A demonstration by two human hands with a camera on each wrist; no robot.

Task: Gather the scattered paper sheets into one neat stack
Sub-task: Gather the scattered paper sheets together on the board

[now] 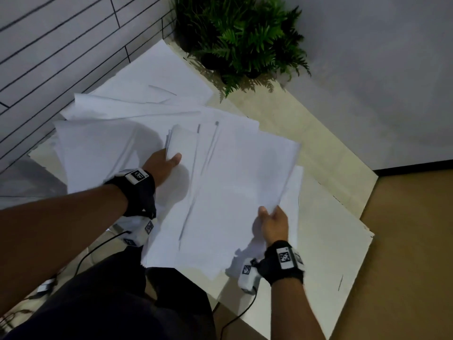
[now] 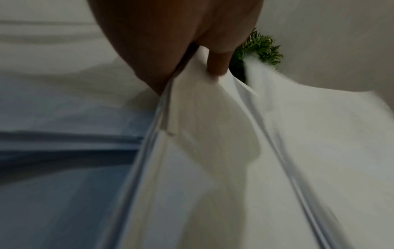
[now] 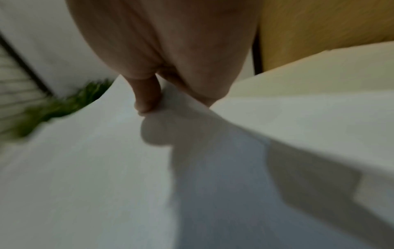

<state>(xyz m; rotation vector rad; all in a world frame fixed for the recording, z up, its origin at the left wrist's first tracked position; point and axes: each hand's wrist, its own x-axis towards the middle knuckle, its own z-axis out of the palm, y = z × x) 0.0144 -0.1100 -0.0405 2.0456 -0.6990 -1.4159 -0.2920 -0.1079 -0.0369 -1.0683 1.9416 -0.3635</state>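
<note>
1. Nearest us, our right hand (image 1: pixel 273 223) pinches the near right edge of a large white sheet (image 1: pixel 232 192), thumb on top; the right wrist view confirms that grip.
2. Our left hand (image 1: pixel 163 165) pinches a thin bundle (image 1: pixel 182 141) of sheets at its left edge, thumb on top, fingers hidden beneath.
3. More sheets (image 1: pixel 147 94) lie fanned and overlapping on the pale surface (image 1: pixel 331 217), reaching toward the tiled wall (image 1: pixel 49 45) and close to the plant (image 1: pixel 245 38).
4. We judge the paper light, limp and slick: it bows between our hands and could slip or crease if pulled hard.
5. Best hold, we think, is on opposite edges, with several layers pinched together, then the edges tapped on the surface to square them.
6. All sheets look plain white, some faintly lined by folds or shadows; blur hides finer detail.
7. Stacking seems partway done: several sheets remain spread.
</note>
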